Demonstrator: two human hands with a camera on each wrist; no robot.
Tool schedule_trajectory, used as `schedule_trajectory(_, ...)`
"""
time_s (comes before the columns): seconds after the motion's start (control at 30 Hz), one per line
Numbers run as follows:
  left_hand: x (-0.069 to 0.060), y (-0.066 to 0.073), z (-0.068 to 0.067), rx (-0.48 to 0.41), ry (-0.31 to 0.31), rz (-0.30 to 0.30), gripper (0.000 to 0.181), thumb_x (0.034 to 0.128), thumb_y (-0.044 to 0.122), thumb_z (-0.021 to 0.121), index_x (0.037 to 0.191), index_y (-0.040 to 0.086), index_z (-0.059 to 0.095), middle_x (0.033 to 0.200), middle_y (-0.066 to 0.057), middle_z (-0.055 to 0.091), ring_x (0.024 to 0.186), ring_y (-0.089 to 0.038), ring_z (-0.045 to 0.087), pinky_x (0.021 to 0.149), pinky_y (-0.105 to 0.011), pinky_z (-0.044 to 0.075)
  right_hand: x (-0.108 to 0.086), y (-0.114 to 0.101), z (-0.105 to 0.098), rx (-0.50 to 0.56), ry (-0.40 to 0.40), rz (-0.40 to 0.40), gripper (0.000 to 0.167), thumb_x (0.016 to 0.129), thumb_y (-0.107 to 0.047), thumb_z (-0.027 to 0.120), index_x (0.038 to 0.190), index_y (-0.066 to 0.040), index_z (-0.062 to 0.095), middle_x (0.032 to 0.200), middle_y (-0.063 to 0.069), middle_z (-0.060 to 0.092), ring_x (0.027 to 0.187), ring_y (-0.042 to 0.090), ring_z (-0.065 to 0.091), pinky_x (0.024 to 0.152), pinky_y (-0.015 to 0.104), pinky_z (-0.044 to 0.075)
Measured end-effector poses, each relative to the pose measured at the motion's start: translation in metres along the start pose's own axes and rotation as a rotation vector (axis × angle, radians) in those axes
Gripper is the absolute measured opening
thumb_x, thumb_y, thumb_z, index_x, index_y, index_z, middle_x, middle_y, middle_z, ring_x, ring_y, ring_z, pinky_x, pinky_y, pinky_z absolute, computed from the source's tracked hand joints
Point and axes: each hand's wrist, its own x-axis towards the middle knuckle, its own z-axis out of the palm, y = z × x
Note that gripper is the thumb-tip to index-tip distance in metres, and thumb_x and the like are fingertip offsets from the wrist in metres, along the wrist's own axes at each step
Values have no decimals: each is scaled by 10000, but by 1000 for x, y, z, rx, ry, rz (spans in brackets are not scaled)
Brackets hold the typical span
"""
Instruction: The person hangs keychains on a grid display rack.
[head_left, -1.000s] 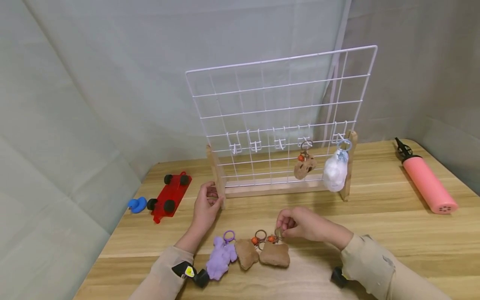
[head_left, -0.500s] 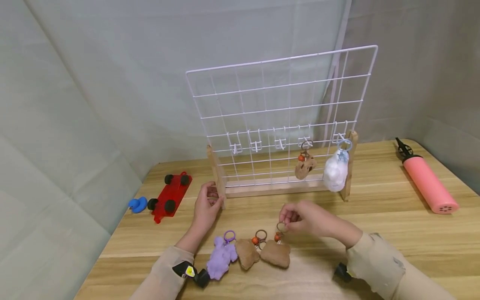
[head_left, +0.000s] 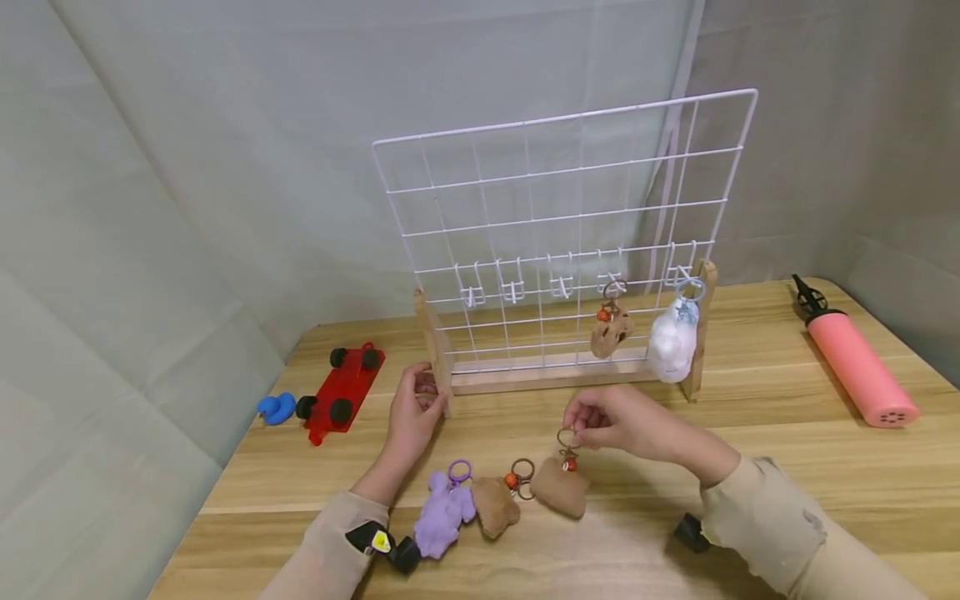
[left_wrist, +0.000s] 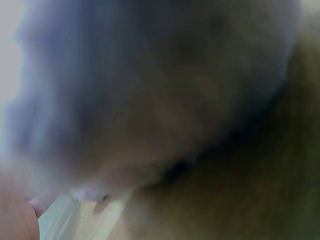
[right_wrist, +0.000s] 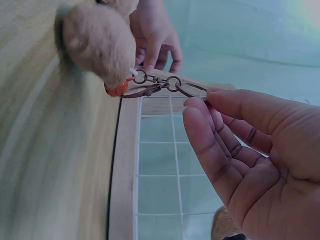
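Note:
My right hand pinches the metal ring of a brown plush keychain, which hangs at a tilt below it, low over the table. In the right wrist view, thumb and forefinger of the hand hold the ring's end, with the plush beyond. My left hand grips the left wooden foot of the white wire rack. A second brown plush and a purple plush lie in front. The left wrist view is mostly blurred and dark.
On the rack, a spotted brown plush and a white plush hang from hooks at the right; three hooks to their left hold nothing. A red toy car and blue duck lie left, a pink pump right.
My right hand has moved up and slightly right, drawing the brown plush by its ring away from the other brown one. My left hand stays on the rack's foot.

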Motion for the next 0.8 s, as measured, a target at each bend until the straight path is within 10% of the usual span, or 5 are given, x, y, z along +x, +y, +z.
schedule_trajectory(0.8, 1, -4, 0, -2, 3, 24, 459, 832, -101, 629, 1247, -46, 443, 1067, -250, 591, 917, -311, 588, 674, -163, 476, 7, -30, -39, -129, 64, 50, 93, 860, -54, 671, 945, -85, 654, 800, -36, 650, 737, 48, 584, 674, 221, 529)
